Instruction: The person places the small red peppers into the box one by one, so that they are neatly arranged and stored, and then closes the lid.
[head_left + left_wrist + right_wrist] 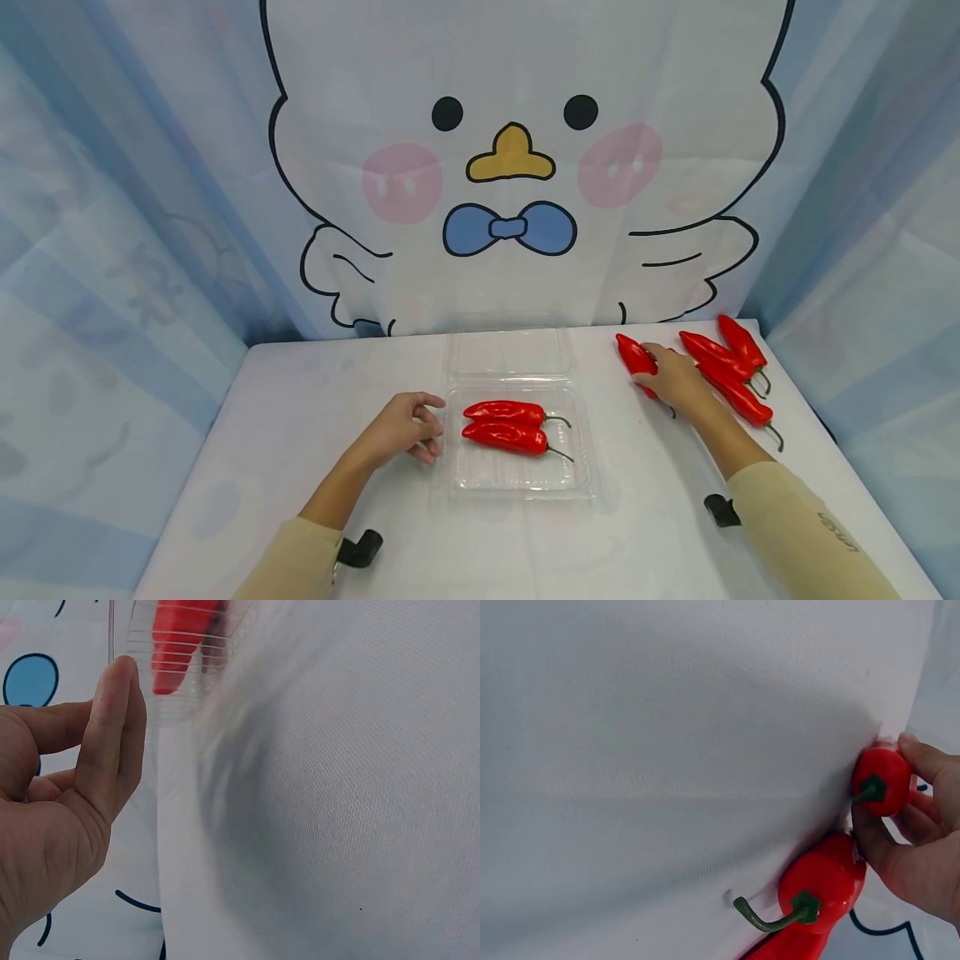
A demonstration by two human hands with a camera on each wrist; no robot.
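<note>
Two red chili peppers [504, 437] lie side by side in a clear plastic clamshell box [517, 483], lid folded back, stems to the right. Beside the box's left wall is my left hand [408, 427], fingers loosely bent and holding nothing. In the left wrist view, its fingertips [120, 671] are close to the box wall; I cannot tell if they touch. On the right of the table, my right hand [675, 377] grips another red chili pepper [634, 357] between thumb and fingers. The right wrist view shows that pepper's stem end [881, 780] between the digits.
Several more red chili peppers [738, 396] lie at the table's right edge, beyond and beside my right hand. Behind the white table [300, 400] hangs a cartoon-printed curtain [510, 283], with blue-toned curtains [112, 292] at both sides.
</note>
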